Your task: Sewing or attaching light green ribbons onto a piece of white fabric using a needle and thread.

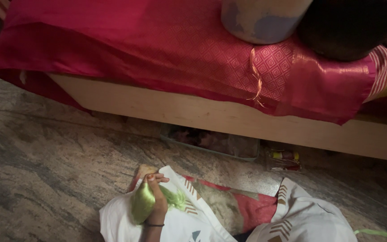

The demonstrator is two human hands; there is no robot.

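Mottled grey-brown stone floor [54,166] fills the lower part of the view, and above it runs a low pale wooden platform [211,114] draped with a crimson patterned silk cloth with gold woven bands [157,49]. On the cloth stand a round pale container with bluish patches [263,20] and a dark rounded pot [350,27], side by side and partly cut off by the top edge. Under the platform lies a shallow teal-edged tray of dark contents [211,142], and just right of it a small clear packet with red and yellow patches [284,159]. At the bottom, on white clothing with gold and red trim [193,224], the one hand in view [156,192], which side I cannot tell, has its fingers curled tight around a bundle of glossy light-green thread [142,204], held over the lap.
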